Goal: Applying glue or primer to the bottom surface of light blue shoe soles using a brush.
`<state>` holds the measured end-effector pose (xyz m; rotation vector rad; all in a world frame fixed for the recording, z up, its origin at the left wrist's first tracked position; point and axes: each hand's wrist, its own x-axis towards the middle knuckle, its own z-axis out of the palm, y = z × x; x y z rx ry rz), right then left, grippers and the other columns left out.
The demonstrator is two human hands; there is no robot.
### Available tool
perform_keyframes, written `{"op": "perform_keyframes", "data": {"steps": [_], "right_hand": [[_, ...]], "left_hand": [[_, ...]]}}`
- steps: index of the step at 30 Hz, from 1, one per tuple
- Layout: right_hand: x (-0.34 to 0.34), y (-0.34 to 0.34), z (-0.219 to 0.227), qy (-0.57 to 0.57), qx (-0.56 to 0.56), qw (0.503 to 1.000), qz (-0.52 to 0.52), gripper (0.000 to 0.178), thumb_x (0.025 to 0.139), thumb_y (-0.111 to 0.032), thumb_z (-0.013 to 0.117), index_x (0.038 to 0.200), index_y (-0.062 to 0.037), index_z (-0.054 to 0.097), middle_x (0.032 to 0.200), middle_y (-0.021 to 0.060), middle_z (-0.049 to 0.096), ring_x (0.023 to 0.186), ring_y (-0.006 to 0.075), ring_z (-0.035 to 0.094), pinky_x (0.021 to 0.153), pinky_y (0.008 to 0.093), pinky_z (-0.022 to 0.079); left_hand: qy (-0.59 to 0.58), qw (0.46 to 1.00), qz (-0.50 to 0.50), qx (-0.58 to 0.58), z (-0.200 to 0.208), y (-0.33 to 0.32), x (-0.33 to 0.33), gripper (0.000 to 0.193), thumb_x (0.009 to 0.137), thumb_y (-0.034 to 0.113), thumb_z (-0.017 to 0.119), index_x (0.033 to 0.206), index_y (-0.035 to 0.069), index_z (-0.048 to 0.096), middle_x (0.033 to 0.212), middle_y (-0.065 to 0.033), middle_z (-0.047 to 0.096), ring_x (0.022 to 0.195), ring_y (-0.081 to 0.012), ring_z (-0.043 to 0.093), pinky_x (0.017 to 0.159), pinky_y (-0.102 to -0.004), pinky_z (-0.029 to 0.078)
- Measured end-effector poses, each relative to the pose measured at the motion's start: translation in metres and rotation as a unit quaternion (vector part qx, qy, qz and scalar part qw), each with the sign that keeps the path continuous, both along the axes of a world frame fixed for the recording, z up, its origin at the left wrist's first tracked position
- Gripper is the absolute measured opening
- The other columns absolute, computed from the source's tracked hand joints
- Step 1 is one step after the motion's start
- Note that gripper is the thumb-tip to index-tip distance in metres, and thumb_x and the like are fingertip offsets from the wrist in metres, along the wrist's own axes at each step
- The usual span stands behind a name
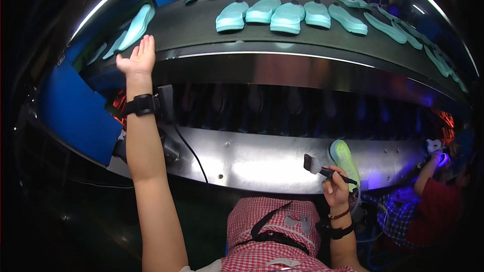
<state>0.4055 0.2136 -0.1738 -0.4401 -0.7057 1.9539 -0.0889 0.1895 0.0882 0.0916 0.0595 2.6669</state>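
Note:
My left hand [137,60] reaches far out at the left, fingers stretched and palm up. Its fingertips are just below a teal shoe sole [137,27] on the dark conveyor belt [186,27]; whether they touch it I cannot tell. My right hand [335,190] is closed round the black handle of a brush [315,165]. The dark bristle end points left over the steel shelf [262,156]. Right beside this hand, a yellow-green sole [345,160] with a pale teal rim lies on the shelf.
Several more teal soles [287,17] lie along the belt. A blue panel [75,106] stands left of my forearm. A dark cable [189,145] hangs from the device at my left wrist. At the right, a co-worker in a red sleeve [439,199] handles a white object [433,146].

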Motion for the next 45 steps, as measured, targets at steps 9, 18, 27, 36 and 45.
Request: {"op": "perform_keyframes", "data": {"steps": [9,18,27,36,45], "right_hand": [[0.009,-0.001,-0.02,-0.043,-0.033,0.999,-0.001,0.02,0.083,-0.007,0.051,0.101,-0.0011,0.054,0.098,0.0166,0.059,0.058,0.0137,0.051,0.054,0.0242,0.041],[0.012,-0.002,-0.004,-0.016,-0.02,1.0,-0.007,0.026,0.077,0.006,0.057,0.102,0.0033,0.055,0.101,0.0169,0.058,0.08,0.0171,0.057,0.073,0.0269,0.047],[0.024,0.004,-0.001,-0.023,0.019,1.0,0.007,0.022,0.076,0.005,0.057,0.098,0.001,0.057,0.099,0.0145,0.059,0.09,0.0185,0.055,0.083,0.0288,0.042],[-0.013,0.005,0.032,-0.085,0.107,0.988,0.075,0.023,0.074,0.003,0.061,0.097,0.0059,0.059,0.095,0.0156,0.062,0.089,0.0199,0.059,0.083,0.0295,0.046],[-0.058,0.03,0.009,-0.184,0.025,0.979,0.09,0.022,0.073,-0.002,0.063,0.094,0.0034,0.061,0.087,0.0096,0.063,0.079,0.0137,0.058,0.075,0.024,0.045]], "left_hand": [[0.65,0.331,0.273,-0.628,-0.043,0.115,0.084,0.069,0.075,0.051,0.053,0.123,0.003,0.042,0.124,-0.0226,0.043,0.11,-0.0376,0.046,0.09,-0.0419,0.039],[0.599,0.611,0.334,-0.396,-0.049,0.091,0.085,0.024,0.084,0.02,0.056,0.091,-0.002,0.06,0.1,-0.0133,0.057,0.095,-0.0235,0.053,0.084,-0.0318,0.039],[0.354,0.887,-0.2,-0.219,-0.143,-0.061,0.125,0.05,0.078,0.013,0.053,0.121,-0.006,0.036,0.111,-0.0172,0.053,0.099,-0.0251,0.055,0.087,-0.0352,0.045],[0.178,0.778,-0.588,-0.127,-0.288,-0.064,0.262,0.084,0.075,0.067,0.041,0.131,0.006,0.031,0.128,-0.0184,0.04,0.112,-0.0343,0.044,0.097,-0.0512,0.032],[0.028,0.808,-0.564,-0.167,-0.262,-0.056,0.303,0.084,0.077,0.072,0.015,0.123,0.006,0.041,0.103,-0.0172,0.053,0.088,-0.0314,0.057,0.087,-0.0529,0.04]]}}
